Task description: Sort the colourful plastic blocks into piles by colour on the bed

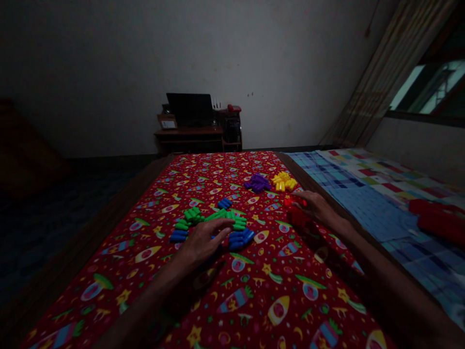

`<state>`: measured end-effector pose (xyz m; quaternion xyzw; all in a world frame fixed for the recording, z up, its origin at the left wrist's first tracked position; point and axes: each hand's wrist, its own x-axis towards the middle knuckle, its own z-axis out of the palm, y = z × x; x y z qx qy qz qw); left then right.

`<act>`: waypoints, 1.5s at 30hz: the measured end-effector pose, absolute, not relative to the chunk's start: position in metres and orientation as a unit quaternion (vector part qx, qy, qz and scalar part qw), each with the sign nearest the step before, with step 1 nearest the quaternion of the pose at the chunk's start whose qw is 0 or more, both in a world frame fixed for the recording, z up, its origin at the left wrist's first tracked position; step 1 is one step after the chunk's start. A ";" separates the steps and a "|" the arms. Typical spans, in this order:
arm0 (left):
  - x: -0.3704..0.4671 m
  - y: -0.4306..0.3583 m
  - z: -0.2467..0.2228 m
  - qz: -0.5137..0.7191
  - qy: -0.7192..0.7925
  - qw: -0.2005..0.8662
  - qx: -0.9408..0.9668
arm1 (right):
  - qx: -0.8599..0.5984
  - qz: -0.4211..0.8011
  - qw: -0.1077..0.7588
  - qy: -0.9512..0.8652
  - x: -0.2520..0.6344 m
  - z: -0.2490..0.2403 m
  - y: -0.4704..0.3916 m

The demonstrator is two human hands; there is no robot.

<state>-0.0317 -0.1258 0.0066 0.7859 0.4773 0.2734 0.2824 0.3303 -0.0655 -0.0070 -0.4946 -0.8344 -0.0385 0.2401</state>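
On a red patterned cloth (254, 281) lie small coloured pieces grouped by colour. My left hand (209, 237) is over the green pieces (192, 215) and blue pieces (240, 239), its fingers apart and pointing right; no held piece shows. My right hand (316, 206) reaches to the red pieces (298, 215), its fingertips at a red piece; whether they grip it is too small to tell. Farther back are a purple pile (257, 182) and a yellow pile (283, 181). Another small blue group (224, 203) lies behind the green pieces.
A desk (192, 131) with a dark monitor (191, 109) stands against the back wall. To the right is a surface with blue checked and patchwork cloth (345, 179), with a red cloth item (439, 220) on it. A curtain (378, 82) hangs by the window.
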 end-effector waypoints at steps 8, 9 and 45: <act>-0.034 -0.125 0.005 0.258 0.480 0.250 0.800 | -0.542 -0.031 0.318 -0.778 0.357 -0.027 -0.081; -0.035 -0.124 0.005 0.255 0.480 0.248 0.802 | -0.545 -0.044 0.305 -0.779 0.360 -0.033 -0.085; -0.138 -0.054 -0.086 0.342 0.603 0.123 0.710 | -0.441 0.216 0.310 -0.814 0.158 -0.085 -0.086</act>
